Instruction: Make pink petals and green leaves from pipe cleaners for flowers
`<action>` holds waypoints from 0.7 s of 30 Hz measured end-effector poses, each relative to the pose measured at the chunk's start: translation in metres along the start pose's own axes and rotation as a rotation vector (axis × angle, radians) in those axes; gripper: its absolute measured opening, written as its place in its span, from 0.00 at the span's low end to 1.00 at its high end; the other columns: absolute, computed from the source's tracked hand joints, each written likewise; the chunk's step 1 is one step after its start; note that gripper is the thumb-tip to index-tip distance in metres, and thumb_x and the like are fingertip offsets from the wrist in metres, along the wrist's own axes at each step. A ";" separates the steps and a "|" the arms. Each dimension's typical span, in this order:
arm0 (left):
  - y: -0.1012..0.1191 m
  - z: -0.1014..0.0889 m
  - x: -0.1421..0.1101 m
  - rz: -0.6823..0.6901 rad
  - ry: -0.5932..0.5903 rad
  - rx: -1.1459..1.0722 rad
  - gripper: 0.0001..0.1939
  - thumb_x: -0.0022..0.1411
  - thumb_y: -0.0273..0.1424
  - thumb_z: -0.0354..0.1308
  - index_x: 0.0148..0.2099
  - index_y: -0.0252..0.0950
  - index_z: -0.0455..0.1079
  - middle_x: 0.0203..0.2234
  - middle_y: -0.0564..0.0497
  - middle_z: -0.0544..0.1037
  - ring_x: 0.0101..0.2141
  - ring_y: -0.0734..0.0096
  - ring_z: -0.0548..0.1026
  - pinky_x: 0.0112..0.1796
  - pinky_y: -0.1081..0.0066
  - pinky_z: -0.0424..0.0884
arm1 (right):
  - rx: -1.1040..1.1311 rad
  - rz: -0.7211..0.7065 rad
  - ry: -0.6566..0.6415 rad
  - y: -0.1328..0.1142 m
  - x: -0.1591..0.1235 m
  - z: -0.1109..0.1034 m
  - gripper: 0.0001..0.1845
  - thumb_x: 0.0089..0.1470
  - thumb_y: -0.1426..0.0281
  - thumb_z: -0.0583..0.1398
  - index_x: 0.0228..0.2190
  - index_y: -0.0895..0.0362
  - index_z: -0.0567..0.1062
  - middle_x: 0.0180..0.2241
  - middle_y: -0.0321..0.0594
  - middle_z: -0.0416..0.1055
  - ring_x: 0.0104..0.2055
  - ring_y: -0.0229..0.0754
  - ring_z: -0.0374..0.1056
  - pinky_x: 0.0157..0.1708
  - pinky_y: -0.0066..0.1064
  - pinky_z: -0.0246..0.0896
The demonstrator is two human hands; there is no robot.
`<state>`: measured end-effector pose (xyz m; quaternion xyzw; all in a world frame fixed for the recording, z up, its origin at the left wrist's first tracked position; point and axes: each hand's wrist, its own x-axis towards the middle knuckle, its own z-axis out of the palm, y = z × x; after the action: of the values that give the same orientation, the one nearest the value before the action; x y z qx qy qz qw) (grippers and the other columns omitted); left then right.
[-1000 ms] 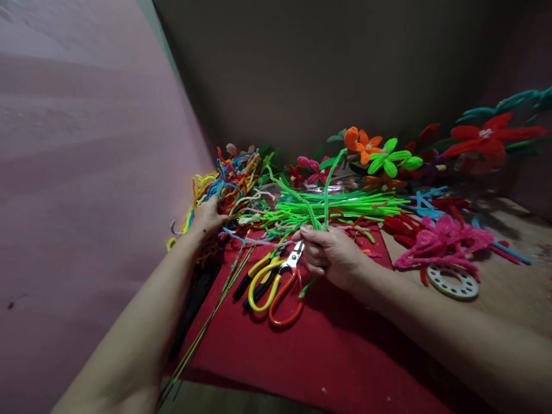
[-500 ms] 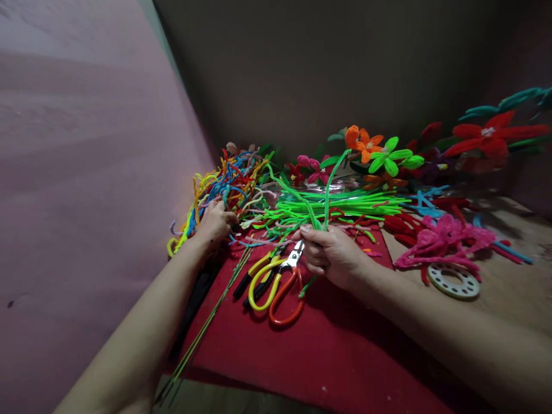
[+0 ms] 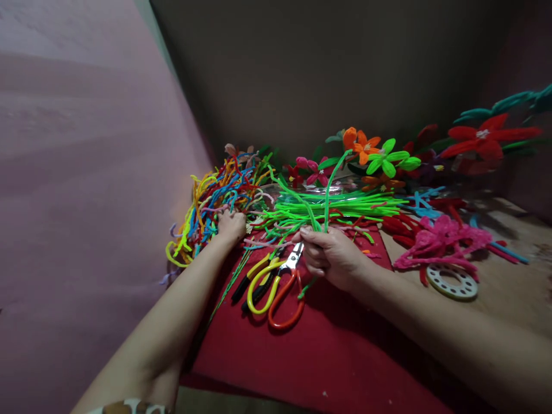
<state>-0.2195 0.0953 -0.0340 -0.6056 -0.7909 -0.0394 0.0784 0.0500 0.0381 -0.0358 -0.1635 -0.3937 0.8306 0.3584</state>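
Observation:
Closed around several bent green pipe cleaners [image 3: 328, 187], my right hand [image 3: 331, 256] hovers over the red table surface, the stems standing up from the fist. At the left, my left hand [image 3: 232, 225] reaches into a tangled pile of multicoloured pipe cleaners [image 3: 224, 187]; its fingers are mostly hidden, so I cannot make out a grip. Scissors [image 3: 287, 282] with one yellow and one red handle lie below my right hand, partly over black-and-yellow pliers [image 3: 254, 279]. Thin green wires [image 3: 233, 282] lie beside my left forearm.
Behind the hands lies a bundle of bright green pipe cleaners [image 3: 345, 204]. Finished fuzzy flowers, one lime green [image 3: 388, 158] and one red [image 3: 485, 135], stand at the back right. A pink fuzzy piece [image 3: 446, 241] and a white ring spool [image 3: 452, 282] rest at right. A wall [image 3: 86, 172] borders the left.
My left hand has shifted right and slightly lower within the multicoloured pile, its forearm moving across the thin wires. My right hand keeps hold of the green pipe cleaners in nearly the same place.

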 end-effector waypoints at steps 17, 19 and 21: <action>-0.031 -0.044 0.002 0.179 -0.264 -0.241 0.09 0.44 0.33 0.50 0.24 0.35 0.68 0.19 0.53 0.72 0.23 0.72 0.70 0.24 0.75 0.65 | -0.021 0.014 0.018 0.000 0.001 -0.001 0.09 0.50 0.66 0.57 0.25 0.60 0.70 0.10 0.23 0.41 0.12 0.27 0.34 0.11 0.23 0.34; -0.025 -0.041 0.001 0.173 -0.251 -0.213 0.08 0.43 0.32 0.51 0.23 0.35 0.69 0.18 0.53 0.72 0.23 0.70 0.70 0.25 0.74 0.64 | -0.014 0.021 0.016 0.000 0.001 0.000 0.09 0.51 0.66 0.57 0.25 0.60 0.69 0.10 0.23 0.41 0.12 0.27 0.33 0.11 0.23 0.33; -0.018 -0.040 -0.002 0.172 -0.227 -0.174 0.06 0.42 0.31 0.53 0.22 0.36 0.70 0.18 0.52 0.73 0.26 0.68 0.71 0.28 0.73 0.64 | -0.007 0.028 0.015 0.000 0.001 0.000 0.10 0.51 0.66 0.57 0.25 0.60 0.69 0.10 0.23 0.41 0.12 0.27 0.33 0.11 0.23 0.32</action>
<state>-0.2337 0.0825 0.0057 -0.6760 -0.7336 -0.0320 -0.0613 0.0494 0.0385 -0.0358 -0.1765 -0.3913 0.8330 0.3491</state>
